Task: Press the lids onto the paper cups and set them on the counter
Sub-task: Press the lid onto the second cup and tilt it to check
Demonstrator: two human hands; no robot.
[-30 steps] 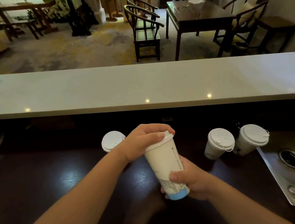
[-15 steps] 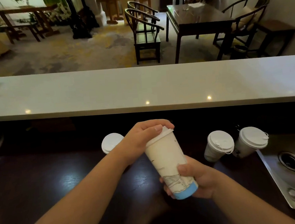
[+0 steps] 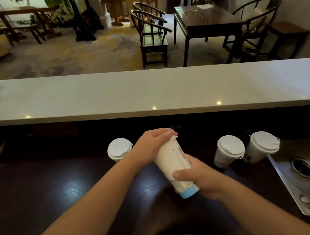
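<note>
Head view: we see the left hand [image 3: 151,147] curled over the white plastic lid [image 3: 173,137] of a tilted white paper cup with blue base [image 3: 172,164]. Right hand [image 3: 201,178] grips its lower body (three lidded white paper cups [image 3: 228,146] stand on the dark worktop [image 3: 63,189]).

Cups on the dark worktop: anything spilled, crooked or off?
No spill shows. The held cup is tilted, left hand on its lid, right hand near the base. The three lidded cups stand on the dark worktop; the white counter holds none.
</note>
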